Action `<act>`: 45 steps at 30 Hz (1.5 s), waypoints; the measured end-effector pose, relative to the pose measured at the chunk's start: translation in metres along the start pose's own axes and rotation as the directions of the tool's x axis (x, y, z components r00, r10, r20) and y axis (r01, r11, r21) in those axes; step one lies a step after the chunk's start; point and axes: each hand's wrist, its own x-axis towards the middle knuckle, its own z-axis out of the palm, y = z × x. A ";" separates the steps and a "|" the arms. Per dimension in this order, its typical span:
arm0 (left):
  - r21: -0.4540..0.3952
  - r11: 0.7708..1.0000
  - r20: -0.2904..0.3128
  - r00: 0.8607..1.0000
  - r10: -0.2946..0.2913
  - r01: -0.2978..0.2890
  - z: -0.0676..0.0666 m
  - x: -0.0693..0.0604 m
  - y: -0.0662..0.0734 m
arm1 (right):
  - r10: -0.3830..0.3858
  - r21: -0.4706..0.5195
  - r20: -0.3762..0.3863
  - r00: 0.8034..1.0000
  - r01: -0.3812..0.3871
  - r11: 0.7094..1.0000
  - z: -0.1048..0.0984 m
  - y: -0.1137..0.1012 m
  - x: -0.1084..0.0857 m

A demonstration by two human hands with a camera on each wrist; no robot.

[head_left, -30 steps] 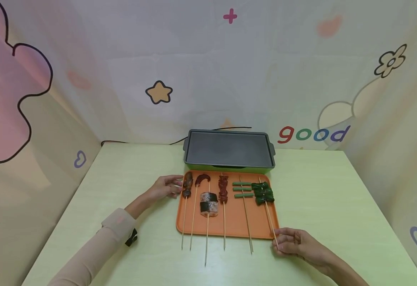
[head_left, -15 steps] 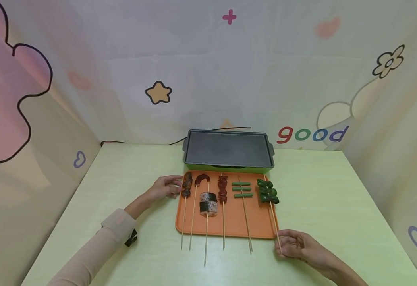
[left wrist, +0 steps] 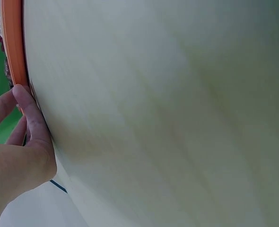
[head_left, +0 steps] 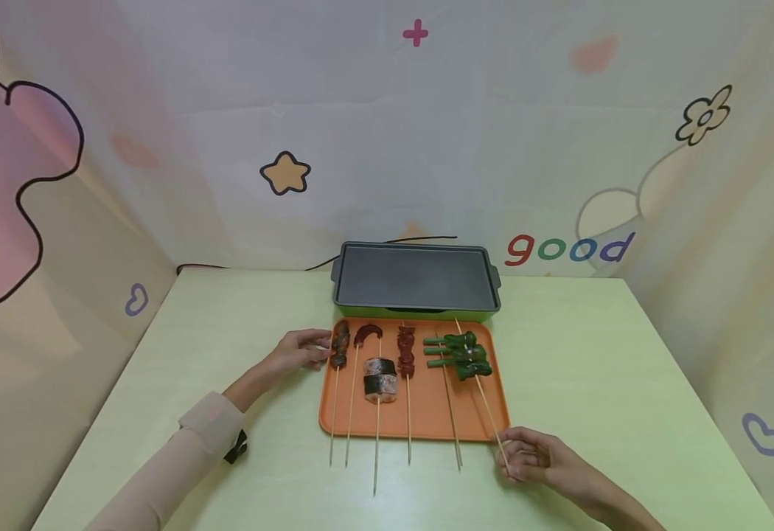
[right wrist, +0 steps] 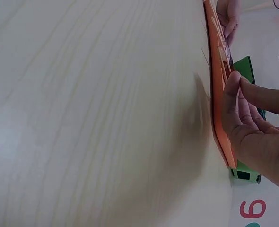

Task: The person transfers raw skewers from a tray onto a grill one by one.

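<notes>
Pale surface [head_left: 593, 354], printed cloth [head_left: 360, 110] behind. Right hand [head_left: 556, 459] pinches leafy skewer [head_left: 470, 355] over right side of orange tray [head_left: 430, 414], release not yet done; other skewers [head_left: 380, 380] already lie there. Left hand [head_left: 294, 350] grips tray rim.

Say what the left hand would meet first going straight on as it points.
The left hand would likely meet the orange tray first, at its left edge; they seem to touch.

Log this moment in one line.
left hand: holds left rim of orange rectangular tray | right hand: pinches wooden skewer of dark-green leaves | leaves: overlapping straight green stalks, contact unclear | behind tray: grey-topped green rectangular griddle
</notes>
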 end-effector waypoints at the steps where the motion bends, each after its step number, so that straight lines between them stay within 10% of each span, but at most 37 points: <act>1: -0.001 1.000 0.001 1.000 0.003 -0.003 0.000 0.000 0.000 | -0.007 -0.001 0.006 1.000 0.007 1.000 0.001 -0.001 0.000; 20: 0.007 1.000 -0.012 1.000 -0.001 0.001 0.002 -0.001 0.003 | -0.129 -0.125 -0.006 0.992 0.127 0.984 0.008 -0.021 0.016; 45: -0.012 1.000 -0.012 1.000 -0.004 0.004 0.001 -0.002 0.001 | -0.179 -0.188 -0.255 0.950 0.133 0.973 -0.003 -0.041 0.056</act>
